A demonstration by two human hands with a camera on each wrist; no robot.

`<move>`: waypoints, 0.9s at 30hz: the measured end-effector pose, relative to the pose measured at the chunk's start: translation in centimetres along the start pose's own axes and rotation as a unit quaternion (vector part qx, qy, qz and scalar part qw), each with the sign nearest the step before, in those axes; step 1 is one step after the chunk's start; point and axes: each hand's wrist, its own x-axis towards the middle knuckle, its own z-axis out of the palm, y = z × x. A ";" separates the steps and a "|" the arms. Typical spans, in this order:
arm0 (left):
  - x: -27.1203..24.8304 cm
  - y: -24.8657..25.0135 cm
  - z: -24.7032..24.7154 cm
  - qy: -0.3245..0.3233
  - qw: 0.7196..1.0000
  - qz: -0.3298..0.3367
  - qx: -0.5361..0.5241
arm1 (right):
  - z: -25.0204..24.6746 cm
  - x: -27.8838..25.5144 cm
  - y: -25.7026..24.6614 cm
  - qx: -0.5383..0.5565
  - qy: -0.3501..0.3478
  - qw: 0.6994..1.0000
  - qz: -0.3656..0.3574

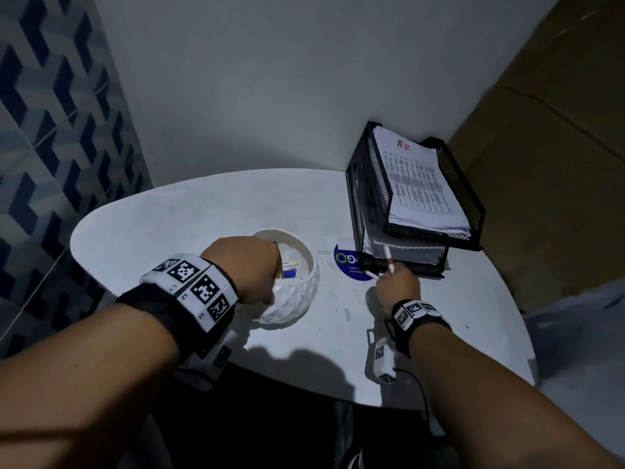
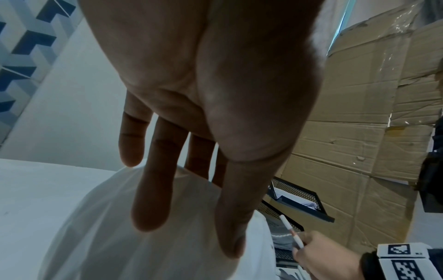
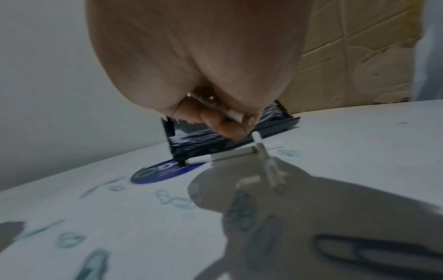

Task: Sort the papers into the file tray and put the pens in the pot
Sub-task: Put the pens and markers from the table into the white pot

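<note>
My left hand (image 1: pixel 260 269) hangs over the near left rim of the white faceted pot (image 1: pixel 294 299), fingers (image 2: pixel 153 180) straight and holding nothing. Several pens (image 1: pixel 290 265) lie inside the pot. My right hand (image 1: pixel 392 280) is low over the table by the tray's front corner and grips a white pen (image 1: pixel 388 257) that sticks up from its fingers (image 3: pixel 230 127). Another white pen (image 1: pixel 372 274) lies on the table just left of that hand. The black mesh file tray (image 1: pixel 473 211) holds stacks of printed papers (image 1: pixel 419 184) on both levels.
Several paper clips (image 1: pixel 346 313) are scattered on the white table (image 1: pixel 169 225) between the pot and my right hand. A round blue sticker (image 1: pixel 348 265) sits under the tray's front corner. Cardboard (image 1: pixel 548 164) stands to the right, and a wall is behind.
</note>
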 end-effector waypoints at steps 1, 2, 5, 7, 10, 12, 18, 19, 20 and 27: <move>-0.1 0.0 -0.1 0.001 1.000 0.000 0.000 | -0.5 0.0 0.6 0.005 0.010 1.000 0.027; -0.2 0.1 -0.1 0.002 1.000 0.000 -0.001 | -0.9 -0.1 1.3 0.003 0.010 0.999 0.052; -0.3 0.1 -0.2 0.002 1.000 -0.002 -0.001 | -1.2 -0.8 3.2 -0.032 -0.042 0.992 0.112; -0.3 0.1 -0.2 -0.002 1.000 -0.005 -0.001 | -0.9 -1.2 4.1 -0.060 -0.076 0.988 0.118; -0.2 0.2 -0.2 -0.006 1.000 -0.005 0.003 | -0.4 -1.3 4.7 -0.074 -0.082 0.987 0.118; -0.2 0.2 -0.2 -0.008 1.000 -0.004 0.006 | -0.5 -1.4 4.2 -0.064 -0.077 0.988 0.117; -0.2 0.4 -0.2 -0.013 1.000 -0.004 0.018 | -1.5 -3.2 0.3 0.041 -0.063 0.997 0.005; -0.2 0.5 -0.3 -0.013 1.000 -0.001 0.019 | -1.7 -3.8 -0.8 0.057 -0.068 0.995 -0.038; -0.3 0.7 -0.3 -0.012 1.000 0.003 0.019 | -1.8 -4.3 -1.9 0.067 -0.071 0.992 -0.084; -0.9 1.5 -0.3 -0.005 0.999 0.004 0.039 | -3.9 -9.6 -11.5 -0.123 -0.117 0.927 -0.335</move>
